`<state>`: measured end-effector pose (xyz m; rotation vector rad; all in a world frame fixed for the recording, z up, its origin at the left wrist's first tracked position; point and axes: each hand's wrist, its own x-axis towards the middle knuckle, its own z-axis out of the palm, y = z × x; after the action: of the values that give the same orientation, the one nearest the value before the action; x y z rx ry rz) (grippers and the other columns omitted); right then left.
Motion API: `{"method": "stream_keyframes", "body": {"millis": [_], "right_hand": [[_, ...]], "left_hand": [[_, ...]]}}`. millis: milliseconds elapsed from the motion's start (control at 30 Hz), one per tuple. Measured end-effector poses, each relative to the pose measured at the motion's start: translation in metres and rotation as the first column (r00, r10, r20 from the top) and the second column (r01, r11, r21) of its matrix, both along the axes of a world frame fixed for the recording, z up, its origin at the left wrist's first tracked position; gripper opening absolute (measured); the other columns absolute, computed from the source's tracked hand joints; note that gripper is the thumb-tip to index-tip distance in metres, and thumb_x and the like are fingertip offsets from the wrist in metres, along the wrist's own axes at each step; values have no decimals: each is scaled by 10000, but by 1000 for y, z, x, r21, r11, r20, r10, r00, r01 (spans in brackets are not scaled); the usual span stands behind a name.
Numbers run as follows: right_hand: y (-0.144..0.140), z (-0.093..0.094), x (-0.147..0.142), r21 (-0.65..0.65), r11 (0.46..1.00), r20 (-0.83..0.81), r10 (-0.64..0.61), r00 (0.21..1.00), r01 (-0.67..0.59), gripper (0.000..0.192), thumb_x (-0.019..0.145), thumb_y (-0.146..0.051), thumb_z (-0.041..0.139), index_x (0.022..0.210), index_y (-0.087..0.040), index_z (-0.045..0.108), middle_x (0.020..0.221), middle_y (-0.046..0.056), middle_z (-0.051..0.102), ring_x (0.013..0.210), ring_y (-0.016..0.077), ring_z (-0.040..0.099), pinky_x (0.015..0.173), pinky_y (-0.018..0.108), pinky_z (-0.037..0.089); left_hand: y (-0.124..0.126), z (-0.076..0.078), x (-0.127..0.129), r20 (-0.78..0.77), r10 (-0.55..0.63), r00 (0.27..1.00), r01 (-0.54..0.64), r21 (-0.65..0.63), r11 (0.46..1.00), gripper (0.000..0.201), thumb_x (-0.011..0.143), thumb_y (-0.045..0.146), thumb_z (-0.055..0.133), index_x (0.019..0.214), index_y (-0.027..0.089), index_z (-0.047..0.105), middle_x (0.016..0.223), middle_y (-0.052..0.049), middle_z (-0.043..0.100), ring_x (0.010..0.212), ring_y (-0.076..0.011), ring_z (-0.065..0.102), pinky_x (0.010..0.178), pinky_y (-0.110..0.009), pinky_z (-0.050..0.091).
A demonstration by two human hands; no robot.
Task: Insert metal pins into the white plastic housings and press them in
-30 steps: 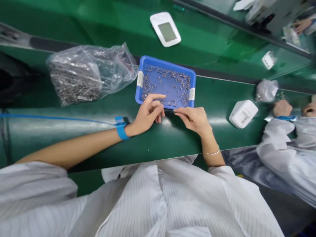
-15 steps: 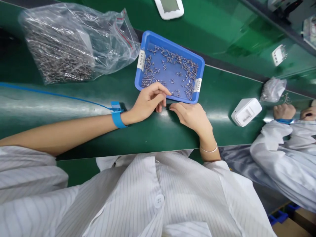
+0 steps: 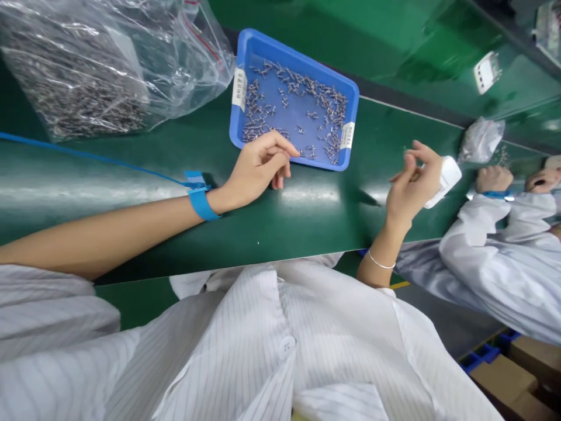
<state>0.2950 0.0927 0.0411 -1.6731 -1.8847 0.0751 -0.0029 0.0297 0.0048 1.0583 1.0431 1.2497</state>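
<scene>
The left hand [image 3: 256, 169] rests at the near rim of the blue tray [image 3: 350, 96], its fingers [image 3: 284, 150] curled together over the small metal pins [image 3: 307, 93] scattered inside. The right hand [image 3: 412, 187] is raised above the green desk [image 3: 307, 216], fingers pinched together; whether they hold a pin cannot be told. Behind it sits a white device [image 3: 449, 175]. A clear bag of pins [image 3: 87, 64] lies left of the tray.

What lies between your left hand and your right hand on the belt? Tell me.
In the head view, only bare green belt lies between the left hand and right hand.
</scene>
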Motion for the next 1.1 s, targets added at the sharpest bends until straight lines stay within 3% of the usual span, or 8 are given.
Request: {"method": "stream_keyframes", "body": {"millis": [167,367,467,600,700,800,900,1100], "right_hand": [[-14,-14,79,22,893,176,-445,878,449,261,986,-285,356,1112,-148,540,1360,175,573,1206,241,599,953,404,497],[-34,-24,94,-89,849,265,-484,834,521,230,954,-286,417,1076,-172,574,1070,128,708,938,253,681,865,408,491],[-53,-19,61,-125,894,203,-401,893,430,239,970,-335,425,1055,-182,588,1050,109,709,937,233,674,867,378,484],[-89,-2,0,-317,942,-150,-165,975,111,262,970,-439,490,1013,-206,602,1066,80,723,968,202,677,814,326,516],[-111,13,-41,-551,799,-421,-20,907,-239,266,955,-496,538,999,-240,600,1135,38,733,711,135,662,657,278,523],[-123,23,-70,-637,637,-537,36,843,-434,243,960,-496,539,993,-259,579,1274,20,687,424,41,459,503,250,459],[-123,28,-84,-626,637,-514,96,853,-449,202,992,-455,498,1051,-268,550,1331,15,653,406,22,407,499,248,441],[-111,26,-90,-530,790,-118,291,949,-308,195,992,-375,533,1096,-222,595,1010,1,702,630,89,570,612,255,430]], "left_hand": [[-2,0,-1,-83,-22,996,23,13,1000,117,924,308,584,998,220,604,660,72,611,452,-64,564,345,-203,387],[-11,3,0,-285,-86,955,121,106,987,117,973,256,509,1013,224,614,730,44,627,557,-67,599,475,-209,453],[-15,3,3,-530,-115,840,249,189,950,195,986,303,477,1067,197,620,797,1,666,653,-122,635,592,-265,504],[-22,-1,10,-801,-129,584,515,244,821,424,1000,401,463,1325,139,536,1177,-119,659,1077,-266,633,904,-400,523],[-28,-6,14,-861,-108,496,610,257,750,699,1005,523,445,1510,59,312,1465,-208,466,1371,-344,438,1128,-488,374],[-32,-11,16,-890,-96,446,623,231,747,839,992,610,414,1564,46,176,1582,-220,313,1483,-357,283,1218,-509,231],[-31,-14,17,-884,-125,451,608,202,768,884,978,654,396,1586,76,115,1607,-200,286,1500,-338,266,1246,-504,164],[-25,-12,17,-875,-179,449,625,164,763,866,964,660,425,1601,156,129,1617,-114,311,1517,-320,231,1257,-501,128]]}}
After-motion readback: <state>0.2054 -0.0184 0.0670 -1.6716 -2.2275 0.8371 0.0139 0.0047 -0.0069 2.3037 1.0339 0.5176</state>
